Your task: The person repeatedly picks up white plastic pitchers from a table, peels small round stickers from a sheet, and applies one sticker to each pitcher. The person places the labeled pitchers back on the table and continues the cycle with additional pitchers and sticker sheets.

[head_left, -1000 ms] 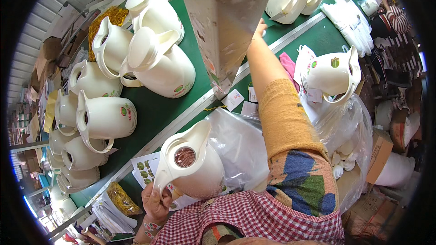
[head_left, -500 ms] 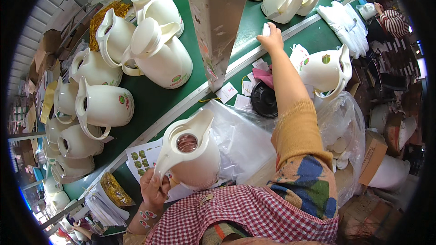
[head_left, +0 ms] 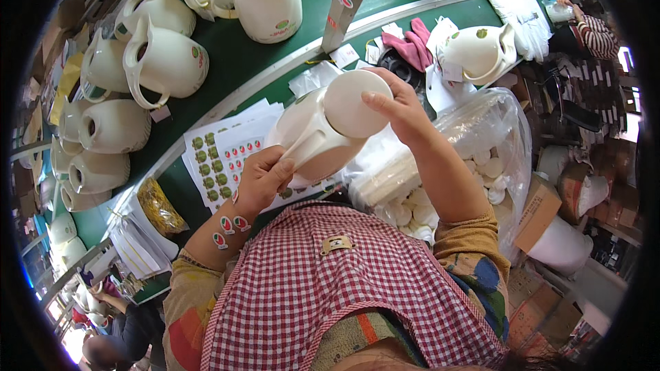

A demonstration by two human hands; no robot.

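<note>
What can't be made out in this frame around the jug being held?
Head view:
- Jug: its opening is turned away; only the round base shows.
- Left hand: its fingertips wrap behind the handle.
- Sticker sheets: partly covered by the jug; designs too small.
- Plastic bag: the right hand and forearm hide part.
</note>
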